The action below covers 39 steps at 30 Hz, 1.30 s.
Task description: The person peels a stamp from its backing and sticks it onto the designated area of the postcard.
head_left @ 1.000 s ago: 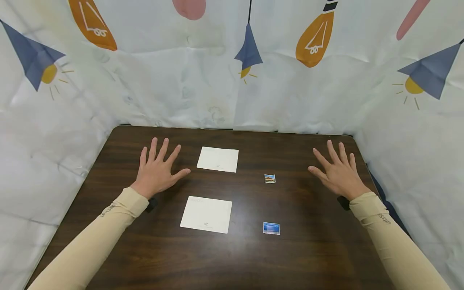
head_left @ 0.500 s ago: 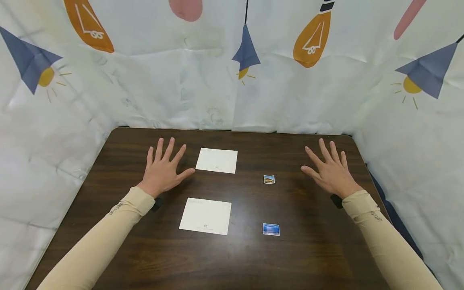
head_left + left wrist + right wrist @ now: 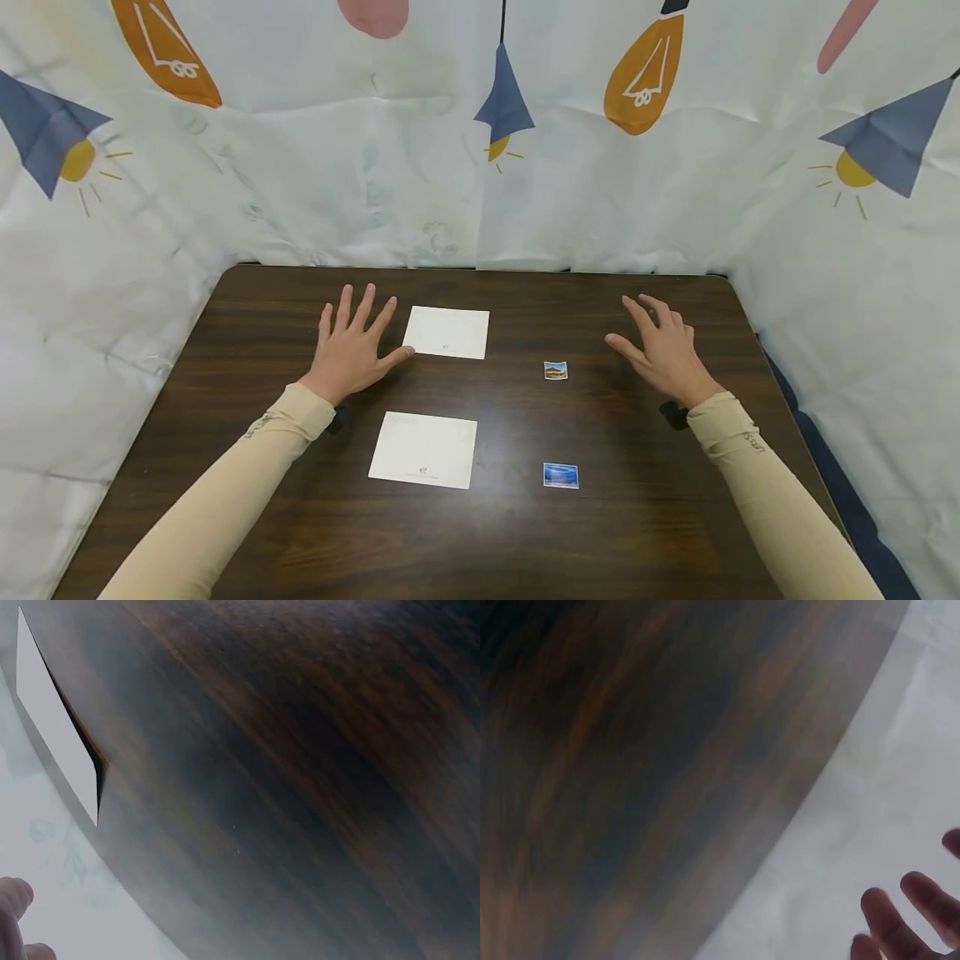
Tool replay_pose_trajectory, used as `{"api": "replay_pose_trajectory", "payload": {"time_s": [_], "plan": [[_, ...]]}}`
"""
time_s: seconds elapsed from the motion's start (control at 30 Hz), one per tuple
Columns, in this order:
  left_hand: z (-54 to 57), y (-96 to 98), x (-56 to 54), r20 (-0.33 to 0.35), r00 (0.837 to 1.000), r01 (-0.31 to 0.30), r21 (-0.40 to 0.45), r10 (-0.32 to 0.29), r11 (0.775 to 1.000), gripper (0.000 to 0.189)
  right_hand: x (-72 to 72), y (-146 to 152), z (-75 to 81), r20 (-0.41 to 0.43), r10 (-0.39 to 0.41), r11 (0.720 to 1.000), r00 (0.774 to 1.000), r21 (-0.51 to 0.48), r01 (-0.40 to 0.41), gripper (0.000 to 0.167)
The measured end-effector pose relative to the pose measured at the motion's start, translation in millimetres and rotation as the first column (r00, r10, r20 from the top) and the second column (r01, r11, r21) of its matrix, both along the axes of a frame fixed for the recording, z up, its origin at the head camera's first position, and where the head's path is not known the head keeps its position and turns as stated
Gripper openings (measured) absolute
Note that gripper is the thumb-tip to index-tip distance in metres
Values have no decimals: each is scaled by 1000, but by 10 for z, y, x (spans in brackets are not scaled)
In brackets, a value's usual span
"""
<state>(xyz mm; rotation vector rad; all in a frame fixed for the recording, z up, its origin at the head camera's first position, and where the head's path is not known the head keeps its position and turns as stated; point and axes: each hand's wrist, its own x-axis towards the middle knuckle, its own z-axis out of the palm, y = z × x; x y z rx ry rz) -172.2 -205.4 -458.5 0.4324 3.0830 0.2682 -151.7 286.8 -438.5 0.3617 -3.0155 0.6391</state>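
On the bench (image 3: 645,525) we find an upper white card (image 3: 447,333) near the frame's centre, a lower white card (image 3: 423,451) at lower centre and, right of them, a small orange-toned picture (image 3: 556,372) and a small blue picture (image 3: 561,476), all lying apart. Left hand (image 3: 348,358), centre-left: fingers spread, thumb at the upper white card's left edge; contact we cannot tell. Right hand (image 3: 665,352), right of centre: thumb and forefinger apart, nothing pinched. We judge this an early stage: nothing is lifted, neither picture meets a card, and seemingly all handling is left.
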Motion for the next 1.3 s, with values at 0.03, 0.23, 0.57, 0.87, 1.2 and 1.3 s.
{"api": "replay_pose_trajectory", "payload": {"time_s": [0.03,0.23,0.57,0.87,1.2,1.3], "plan": [[-6,9,-10,8,1000,4,2,-4,1000,90,-3,-15,-12,11,-4,1000,1000,-31,4,78],[-61,56,-59,69,997,40,-14,-39,999,90,-21,-78,-108,82,-40,986,996,-157,53,77],[-169,104,-119,64,990,126,-30,-124,992,82,-48,-188,-273,203,-57,943,978,-311,120,63],[-247,192,-160,153,972,184,-35,-177,982,78,-67,-361,-368,311,-19,894,950,-421,155,47],[-269,242,-194,165,965,211,-40,-202,977,74,-62,-520,-429,364,-35,903,931,-387,185,41],[-265,247,-207,168,963,219,-35,-211,975,73,-65,-555,-427,379,-42,901,925,-385,199,42]]}}
